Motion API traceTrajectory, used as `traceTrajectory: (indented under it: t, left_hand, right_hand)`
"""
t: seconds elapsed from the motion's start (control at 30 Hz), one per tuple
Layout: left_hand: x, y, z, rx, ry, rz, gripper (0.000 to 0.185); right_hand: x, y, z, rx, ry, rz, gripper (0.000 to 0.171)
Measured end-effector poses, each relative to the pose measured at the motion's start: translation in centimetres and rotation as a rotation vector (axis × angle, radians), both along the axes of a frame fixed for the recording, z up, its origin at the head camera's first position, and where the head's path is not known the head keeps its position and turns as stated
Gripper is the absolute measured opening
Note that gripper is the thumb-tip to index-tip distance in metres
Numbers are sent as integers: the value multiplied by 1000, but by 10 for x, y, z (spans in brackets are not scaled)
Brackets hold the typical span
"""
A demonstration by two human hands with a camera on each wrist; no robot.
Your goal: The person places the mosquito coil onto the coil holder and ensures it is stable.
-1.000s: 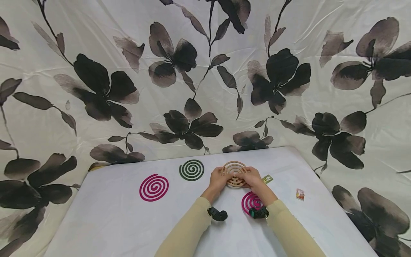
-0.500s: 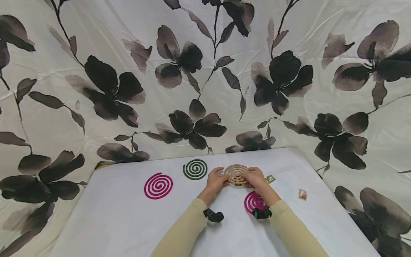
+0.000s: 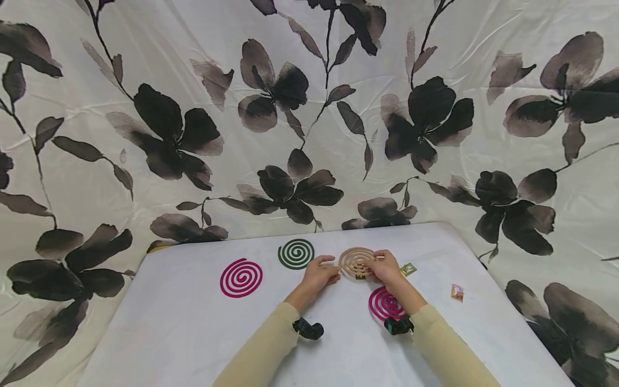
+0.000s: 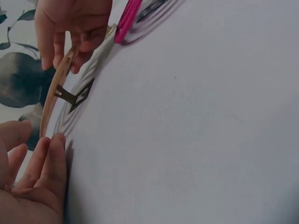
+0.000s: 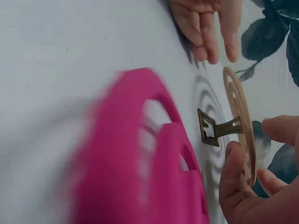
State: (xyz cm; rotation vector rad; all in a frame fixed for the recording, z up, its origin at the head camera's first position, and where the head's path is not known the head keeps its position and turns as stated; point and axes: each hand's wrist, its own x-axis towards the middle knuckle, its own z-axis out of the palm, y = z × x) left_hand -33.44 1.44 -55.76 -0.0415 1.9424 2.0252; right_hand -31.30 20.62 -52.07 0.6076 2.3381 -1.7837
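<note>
A tan mosquito coil (image 3: 357, 262) sits raised above the white table on a small brass-coloured metal stand (image 5: 228, 127), whose square base rests on the surface. My right hand (image 3: 388, 267) pinches the coil's right edge between thumb and fingers. Just off the opposite edge, my left hand (image 3: 319, 275) holds nothing, its fingers loosely extended toward the coil. Under my right wrist is a magenta mosquito coil (image 3: 385, 303), partly covered by the forearm and wrist camera. It looms large and blurred in the right wrist view.
Another magenta coil (image 3: 241, 278) lies on the left of the white table (image 3: 159, 322), with a dark green coil (image 3: 296, 253) behind it. A flat gold metal piece (image 3: 408, 269) lies beyond my right hand, and a small printed packet (image 3: 456, 292) farther right. A floral cloth (image 3: 309, 107) hangs behind.
Both hands held the tan coil a second ago. My left hand has let go and drawn back to the left, while my right stays at the coil, which now sits lower and flatter.
</note>
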Motion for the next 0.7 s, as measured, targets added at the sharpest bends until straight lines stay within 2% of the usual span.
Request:
traceTrajectory:
  t: [0.27,0.4,0.53,0.7]
  left_hand:
    - [9,-21,5,35,28,-35,38]
    - [19,-31,18,43,35,-62,39]
    - [31,-39,33,-6,68,-96,37]
    - [41,-51,38,-26,137,-126,35]
  right_hand:
    - [8,1,6,15,44,49,50]
    - [18,3,12,73,59,90,48]
    - [30,4,22,182,69,131,46]
    - [43,0,33,247,97,171,46]
